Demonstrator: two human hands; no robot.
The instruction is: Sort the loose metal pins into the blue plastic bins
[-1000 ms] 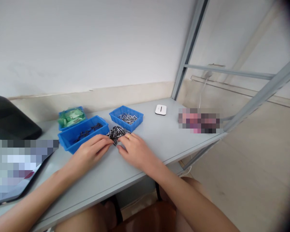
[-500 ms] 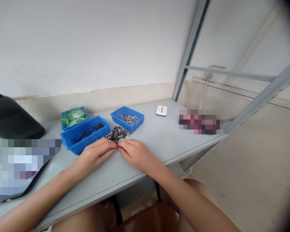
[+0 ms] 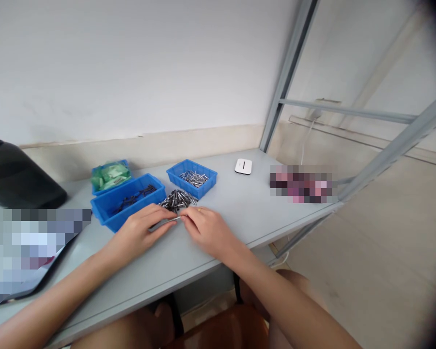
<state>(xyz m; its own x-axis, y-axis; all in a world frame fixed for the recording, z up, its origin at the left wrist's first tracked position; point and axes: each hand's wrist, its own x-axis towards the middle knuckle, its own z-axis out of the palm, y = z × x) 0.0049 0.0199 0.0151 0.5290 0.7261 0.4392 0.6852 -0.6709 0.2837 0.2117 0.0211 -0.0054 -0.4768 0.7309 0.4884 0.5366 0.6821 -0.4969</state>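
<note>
Sits before a grey table (image 3: pixel 236 208), with thighs and a brown seat (image 3: pixel 225 332) cut off by the lower edge. Reaches in with both bare forearms, from lower left and lower right, elbows out of view. Holds left hand (image 3: pixel 140 228) low over the tabletop, back upward, palm hidden, fingers nearly straight and pressed together, pinching a slim silvery piece (image 3: pixel 174 219) against the thumb. Angles right hand (image 3: pixel 205 230) in to meet it, knuckles up, fingers curled, ring on one; pinches the piece's right end, exact contact hidden at fingertips. Lines the piece up crosswise, just in front of a heap of dark-and-silver pins (image 3: pixel 178 198), partly covered by fingers. Cannot tell single pins apart there. Beyond left hand, finds a long blue bin (image 3: pixel 111 223) of dark pieces; behind the heap, a blue tray (image 3: pixel 201 190) of silvery pins; farther back, green plastic (image 3: pixel 112 175), contents unclear. Cannot make out pixelated patches at left and right.
</note>
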